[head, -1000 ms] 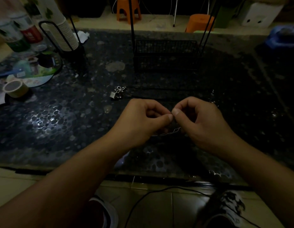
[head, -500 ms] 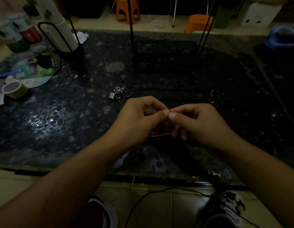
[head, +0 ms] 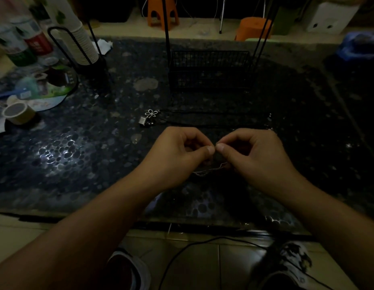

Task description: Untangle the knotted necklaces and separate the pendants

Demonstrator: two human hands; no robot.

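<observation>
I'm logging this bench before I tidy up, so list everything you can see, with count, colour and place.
table: one, dark speckled, centre.
silver chain: one, between the hands.
flower pendant: one, silver, beyond the left hand.
black cord: count unclear, beside the pendant.
wire basket: one, black, far centre.
paper cup stack: one, white, far left.
tape roll: one, beige, left edge.
stools: two, orange, floor behind.
left hand: pinches the chain.
right hand: pinches the chain.

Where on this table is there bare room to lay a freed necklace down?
Bare tabletop lies between the tape roll and the left hand; more lies beyond the right hand. Crowded: the far-left corner, and by the flower pendant and wire basket.
</observation>
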